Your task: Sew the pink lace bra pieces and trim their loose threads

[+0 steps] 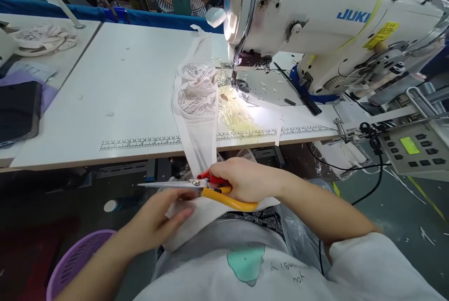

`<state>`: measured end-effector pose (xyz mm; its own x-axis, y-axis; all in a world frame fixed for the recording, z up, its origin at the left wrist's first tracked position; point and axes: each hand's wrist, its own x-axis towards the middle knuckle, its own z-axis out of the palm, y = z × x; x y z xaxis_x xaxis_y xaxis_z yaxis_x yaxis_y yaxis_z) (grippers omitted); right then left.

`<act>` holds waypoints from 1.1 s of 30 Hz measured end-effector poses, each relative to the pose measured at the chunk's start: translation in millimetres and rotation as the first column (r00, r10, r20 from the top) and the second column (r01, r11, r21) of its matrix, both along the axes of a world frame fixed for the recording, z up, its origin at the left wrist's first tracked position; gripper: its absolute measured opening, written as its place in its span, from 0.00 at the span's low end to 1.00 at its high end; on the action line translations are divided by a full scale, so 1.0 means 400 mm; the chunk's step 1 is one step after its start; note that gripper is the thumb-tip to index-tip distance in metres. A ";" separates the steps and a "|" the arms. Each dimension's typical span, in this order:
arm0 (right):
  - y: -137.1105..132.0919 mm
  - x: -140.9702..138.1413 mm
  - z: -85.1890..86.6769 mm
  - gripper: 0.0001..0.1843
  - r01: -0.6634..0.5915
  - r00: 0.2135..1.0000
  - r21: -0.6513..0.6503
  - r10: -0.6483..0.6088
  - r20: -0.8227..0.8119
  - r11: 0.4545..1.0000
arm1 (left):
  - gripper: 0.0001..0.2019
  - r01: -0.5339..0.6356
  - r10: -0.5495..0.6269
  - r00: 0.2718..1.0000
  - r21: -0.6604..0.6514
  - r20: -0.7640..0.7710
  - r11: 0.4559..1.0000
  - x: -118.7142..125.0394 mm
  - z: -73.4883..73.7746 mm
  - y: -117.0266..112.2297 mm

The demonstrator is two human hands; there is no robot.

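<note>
A white lace bra lies along the table edge by the sewing machine, and its plain band hangs over the edge toward my lap. My right hand is closed round a pair of scissors with red and yellow handles, the blades pointing left across the hanging band. Just below the blades, my left hand grips white fabric of the bra between thumb and fingers. The scissors hide part of that fabric, so I cannot tell whether the blades touch it.
The sewing machine stands at the right with its lamp lit. Black tweezers lie on its bed. A printed ruler runs along the front edge. At the left are a phone and lace pieces. A purple basket stands below.
</note>
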<state>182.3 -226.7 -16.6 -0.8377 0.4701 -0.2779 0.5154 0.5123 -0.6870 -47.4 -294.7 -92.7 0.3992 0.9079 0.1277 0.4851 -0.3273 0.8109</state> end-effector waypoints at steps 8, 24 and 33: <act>0.038 0.010 0.017 0.13 -0.039 0.999 0.001 0.039 0.017 0.999 | 0.01 -0.122 0.215 0.933 -0.309 0.288 0.943 0.116 0.055 -0.007; 0.072 0.009 0.016 0.10 -0.055 0.997 -0.015 0.054 -0.060 0.998 | 0.11 -0.136 0.576 0.714 -0.728 0.399 0.672 0.154 0.083 0.017; 0.078 0.007 0.026 0.12 -0.078 0.997 0.070 0.080 -0.017 0.994 | 0.11 -0.152 0.607 0.706 -0.759 0.365 0.633 0.150 0.080 0.013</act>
